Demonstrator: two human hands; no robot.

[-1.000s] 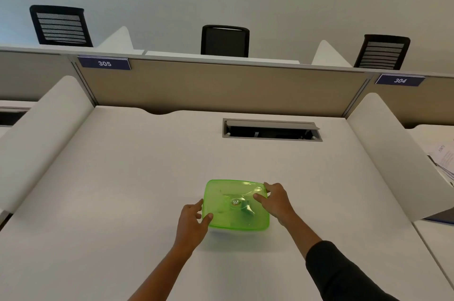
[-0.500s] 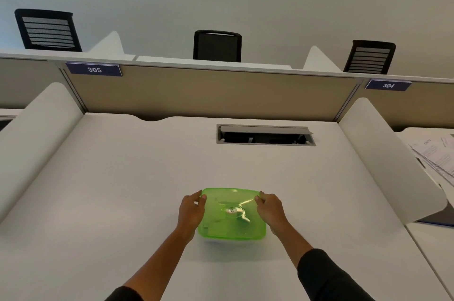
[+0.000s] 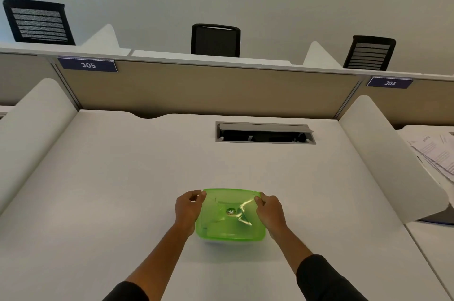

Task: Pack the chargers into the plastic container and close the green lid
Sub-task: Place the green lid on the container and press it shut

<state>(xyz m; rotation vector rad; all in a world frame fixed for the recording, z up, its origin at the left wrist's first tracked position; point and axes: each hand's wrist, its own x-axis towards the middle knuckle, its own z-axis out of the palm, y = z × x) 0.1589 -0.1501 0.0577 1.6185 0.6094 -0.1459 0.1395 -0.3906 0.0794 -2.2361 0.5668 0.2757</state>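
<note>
Both hands have shifted to the far corners: left hand [image 3: 188,208] and right hand [image 3: 270,211] pinch the translucent green plastic lid [image 3: 229,216], seated on its container near-centre on the white tabletop [image 3: 110,190].

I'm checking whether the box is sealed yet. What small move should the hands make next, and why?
Probably press down along the translucent green lid: the left hand and right hand grip its two far corners, with the near edge untouched.
</note>
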